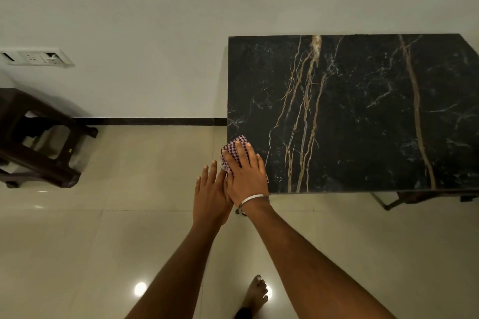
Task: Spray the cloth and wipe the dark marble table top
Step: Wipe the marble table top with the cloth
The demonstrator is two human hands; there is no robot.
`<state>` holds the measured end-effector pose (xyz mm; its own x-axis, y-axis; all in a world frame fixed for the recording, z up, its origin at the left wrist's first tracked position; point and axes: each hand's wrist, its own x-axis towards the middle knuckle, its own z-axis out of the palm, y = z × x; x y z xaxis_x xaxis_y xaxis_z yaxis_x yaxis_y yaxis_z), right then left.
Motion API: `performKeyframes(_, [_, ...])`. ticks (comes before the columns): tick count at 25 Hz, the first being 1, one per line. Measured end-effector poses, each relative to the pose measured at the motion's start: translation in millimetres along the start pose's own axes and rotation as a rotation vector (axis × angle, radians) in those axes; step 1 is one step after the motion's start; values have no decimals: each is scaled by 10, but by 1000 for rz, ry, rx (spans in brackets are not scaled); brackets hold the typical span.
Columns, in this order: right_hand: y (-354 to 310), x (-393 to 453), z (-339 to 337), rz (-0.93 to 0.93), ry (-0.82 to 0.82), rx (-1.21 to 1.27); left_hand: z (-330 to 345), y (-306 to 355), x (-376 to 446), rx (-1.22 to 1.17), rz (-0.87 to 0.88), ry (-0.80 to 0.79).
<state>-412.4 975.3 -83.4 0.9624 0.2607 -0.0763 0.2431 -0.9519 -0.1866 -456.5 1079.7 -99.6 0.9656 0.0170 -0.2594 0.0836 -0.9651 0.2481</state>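
Observation:
The dark marble table top (363, 111) with gold and white veins fills the right half of the view. A purple-and-white checked cloth (234, 146) lies at its near left corner, partly over the left edge. My right hand (245, 173), with a metal bangle on the wrist, presses flat on the cloth with straight fingers. My left hand (211, 191) hovers just left of the table's edge, fingers straight, beside the right hand and holding nothing. No spray bottle is in view.
A dark brown plastic stool (33, 137) stands at the left by the white wall. A switch panel (39, 57) is on that wall. Beige glossy floor tiles (103, 241) lie below, with my bare foot (255, 295) near the bottom. The table's metal legs (388, 203) show under its near edge.

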Motion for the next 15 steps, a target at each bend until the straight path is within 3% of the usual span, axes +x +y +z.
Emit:
performKeyframes(7, [296,-414,-21,10,19,25,49,343,-344,-224,-89,127])
performKeyframes(15, [1067,-564,-136,51,16,12,216,1028,-185,-76,35,115])
